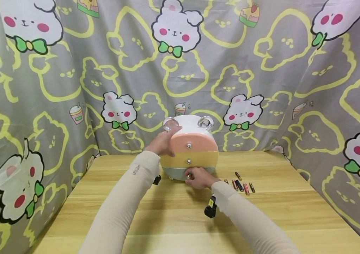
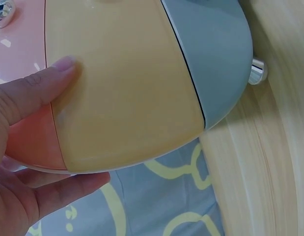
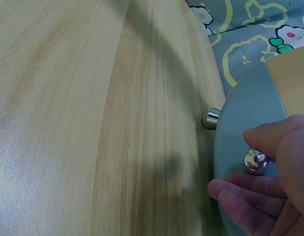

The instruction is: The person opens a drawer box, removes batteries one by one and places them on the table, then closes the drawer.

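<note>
A rounded drawer box (image 1: 195,158) stands on the table, with a coral top drawer (image 2: 31,137), a yellow middle drawer (image 2: 127,93) and a grey-blue bottom drawer (image 3: 245,118), each with a silver knob. All three drawers look closed. My left hand (image 1: 163,141) holds the box at its left side, the thumb on the front and the fingers round the edge. At the bottom drawer, my right hand (image 3: 289,172) has its thumb and fingers spread on either side of the bottom knob (image 3: 255,162); the knob shows between them, apparently untouched.
Several batteries (image 1: 238,185) lie loose on the wooden table (image 1: 180,218), right of the box. Clear ring-shaped ears (image 1: 205,122) stick up from the box's white top. Silver feet (image 2: 258,71) raise it. A patterned curtain (image 1: 180,77) surrounds the table's back and sides.
</note>
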A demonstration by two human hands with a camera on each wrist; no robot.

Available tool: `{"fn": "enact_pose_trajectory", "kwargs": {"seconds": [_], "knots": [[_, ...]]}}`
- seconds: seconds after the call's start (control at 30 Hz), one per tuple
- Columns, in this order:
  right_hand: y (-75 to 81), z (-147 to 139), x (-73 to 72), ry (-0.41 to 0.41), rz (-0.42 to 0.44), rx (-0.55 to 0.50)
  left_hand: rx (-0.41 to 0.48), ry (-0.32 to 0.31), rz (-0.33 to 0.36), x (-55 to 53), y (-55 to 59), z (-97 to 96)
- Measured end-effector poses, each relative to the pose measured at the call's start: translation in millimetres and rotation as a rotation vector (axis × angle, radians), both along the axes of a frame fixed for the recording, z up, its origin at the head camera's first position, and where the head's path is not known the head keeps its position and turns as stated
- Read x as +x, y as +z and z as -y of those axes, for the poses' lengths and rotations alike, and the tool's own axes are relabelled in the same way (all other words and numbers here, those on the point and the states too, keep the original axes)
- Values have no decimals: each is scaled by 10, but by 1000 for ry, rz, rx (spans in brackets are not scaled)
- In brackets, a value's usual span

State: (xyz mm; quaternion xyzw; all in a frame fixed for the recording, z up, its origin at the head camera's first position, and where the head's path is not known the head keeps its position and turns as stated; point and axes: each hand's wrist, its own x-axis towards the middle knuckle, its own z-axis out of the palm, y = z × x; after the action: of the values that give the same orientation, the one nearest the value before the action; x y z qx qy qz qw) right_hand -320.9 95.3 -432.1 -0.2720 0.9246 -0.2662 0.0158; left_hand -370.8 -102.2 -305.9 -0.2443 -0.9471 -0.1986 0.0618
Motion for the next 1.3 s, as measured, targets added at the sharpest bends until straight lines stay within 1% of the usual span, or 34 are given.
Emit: {"fn": "enact_pose_trajectory", "kwargs": {"seconds": [0.27, 0.47, 0.6, 0.73, 0.93, 1.07, 1.2, 1.3], "knots": [[-8, -13, -30, 7, 6, -1, -1, -13, -15, 9, 1, 5], [-7, -11, -29, 11, 27, -14, -2, -13, -2, 18, -2, 11], [-1, -23, -29, 9, 27, -33, -3, -24, -18, 13, 2, 4], [9, -38, -31, 15, 27, -22, 6, -30, -18, 6, 8, -2], [45, -32, -35, 23, 63, -6, 20, -23, -17, 3, 3, 23], [49, -26, -41, 18, 77, 12, 23, -19, -4, -1, -3, 28], [50, -24, -36, 25, 72, 18, 31, -1, 11, -1, -13, 25], [57, -31, -24, 33, 67, 25, 27, 4, 3, 1, -21, 20]]}}
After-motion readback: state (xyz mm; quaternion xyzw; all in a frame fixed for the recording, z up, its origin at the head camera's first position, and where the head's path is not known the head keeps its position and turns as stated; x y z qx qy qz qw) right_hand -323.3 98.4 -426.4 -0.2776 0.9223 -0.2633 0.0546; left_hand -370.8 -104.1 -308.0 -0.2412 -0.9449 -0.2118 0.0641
